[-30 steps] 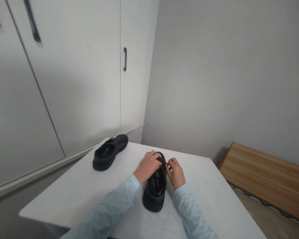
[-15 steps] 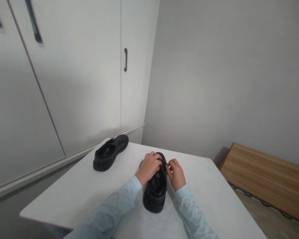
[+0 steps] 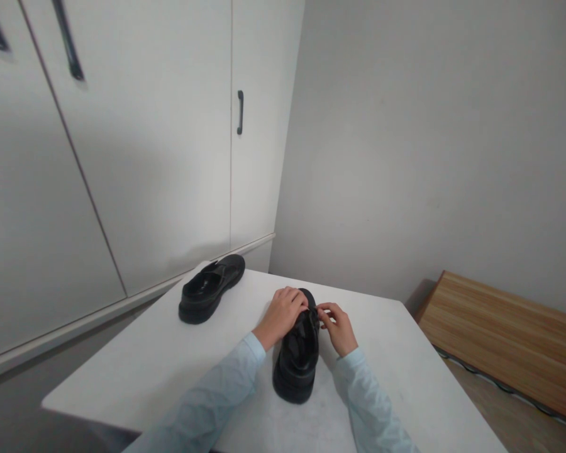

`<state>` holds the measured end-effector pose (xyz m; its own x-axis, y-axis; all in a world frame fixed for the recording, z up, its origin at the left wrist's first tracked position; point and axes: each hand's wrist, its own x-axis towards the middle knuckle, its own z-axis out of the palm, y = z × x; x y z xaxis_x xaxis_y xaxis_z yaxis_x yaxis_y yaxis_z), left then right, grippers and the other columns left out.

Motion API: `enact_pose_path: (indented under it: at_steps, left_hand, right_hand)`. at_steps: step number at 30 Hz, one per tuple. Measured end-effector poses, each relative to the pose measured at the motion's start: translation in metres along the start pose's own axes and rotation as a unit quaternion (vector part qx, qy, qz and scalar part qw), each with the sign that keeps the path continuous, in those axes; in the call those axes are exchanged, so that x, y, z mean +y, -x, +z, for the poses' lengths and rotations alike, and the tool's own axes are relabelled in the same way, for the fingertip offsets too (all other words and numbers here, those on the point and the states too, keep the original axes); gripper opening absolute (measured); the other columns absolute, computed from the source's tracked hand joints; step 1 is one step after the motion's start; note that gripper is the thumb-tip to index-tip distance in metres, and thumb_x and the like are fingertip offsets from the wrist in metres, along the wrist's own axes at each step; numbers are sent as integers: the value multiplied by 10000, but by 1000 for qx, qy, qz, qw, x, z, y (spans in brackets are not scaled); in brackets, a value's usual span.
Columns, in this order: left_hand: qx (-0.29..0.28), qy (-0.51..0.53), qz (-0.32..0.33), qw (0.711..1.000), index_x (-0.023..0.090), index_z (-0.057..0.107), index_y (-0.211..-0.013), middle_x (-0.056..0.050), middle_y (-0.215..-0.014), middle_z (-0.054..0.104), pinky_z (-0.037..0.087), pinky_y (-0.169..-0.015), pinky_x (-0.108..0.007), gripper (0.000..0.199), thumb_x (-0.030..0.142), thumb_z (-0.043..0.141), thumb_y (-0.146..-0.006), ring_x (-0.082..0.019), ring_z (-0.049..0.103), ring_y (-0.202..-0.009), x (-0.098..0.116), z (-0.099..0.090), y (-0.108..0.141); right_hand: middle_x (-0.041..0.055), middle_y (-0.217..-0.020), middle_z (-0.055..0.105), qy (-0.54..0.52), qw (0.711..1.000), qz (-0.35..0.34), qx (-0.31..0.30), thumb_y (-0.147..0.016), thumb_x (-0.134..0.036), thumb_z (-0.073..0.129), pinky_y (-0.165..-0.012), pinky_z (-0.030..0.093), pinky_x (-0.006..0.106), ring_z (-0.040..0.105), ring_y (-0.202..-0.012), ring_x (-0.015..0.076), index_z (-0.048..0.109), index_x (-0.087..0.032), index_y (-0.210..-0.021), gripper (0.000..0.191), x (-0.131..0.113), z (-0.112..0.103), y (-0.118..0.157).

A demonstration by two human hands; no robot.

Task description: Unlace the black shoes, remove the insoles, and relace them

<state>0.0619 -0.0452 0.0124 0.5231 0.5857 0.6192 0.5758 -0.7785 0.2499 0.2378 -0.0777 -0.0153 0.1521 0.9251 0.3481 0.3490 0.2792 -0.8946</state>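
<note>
A black leather shoe (image 3: pixel 298 371) stands on the white table (image 3: pixel 146 377), its heel towards me and its toe pointing away. My left hand (image 3: pixel 283 313) lies over the front of this shoe from the left, fingers curled on its upper and partly hiding it. From the right, my right hand (image 3: pixel 337 326) pinches a small dark part at the side of the upper, which looks like a strap. The exact shape of that part is too small to make out. A matching black shoe (image 3: pixel 198 309) rests farther back at the table's left edge, untouched.
White cabinet doors (image 3: pixel 160 157) with dark handles rise behind the table on the left. A grey wall (image 3: pixel 429 138) runs behind it. On the right, beyond the table, is a wood-grain board (image 3: pixel 504 333) with a dark cable along its lower edge.
My left hand's fingers have flattened slightly over the upper. My right hand has shifted a little to the right, still pinching at the shoe's side. The other shoe stays in place.
</note>
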Motion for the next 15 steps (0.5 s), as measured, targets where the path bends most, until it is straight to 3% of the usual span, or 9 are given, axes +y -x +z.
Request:
enact_pose_path:
  at_steps: [7, 15]
  left_hand:
    - [19, 53, -35, 998, 182, 544, -866, -30, -895, 595, 379, -819, -335, 52, 173, 494, -879, -189, 507, -896, -4, 1, 1]
    - [30, 146, -74, 986, 184, 535, -823, -36, -866, 599, 407, -804, -330, 90, 166, 460, -870, -188, 528, -874, -8, 2, 1]
  right_hand:
    - [75, -873, 611, -8, 1000, -3, 6, -695, -369, 640, -544, 512, 313, 587, -717, 202, 635, -182, -767, 201, 4, 0, -1]
    - [28, -809, 571, 11, 1000, -2, 17, -659, -254, 559, -515, 469, 261, 547, -684, 172, 538, -197, -714, 82, 3, 5, -1]
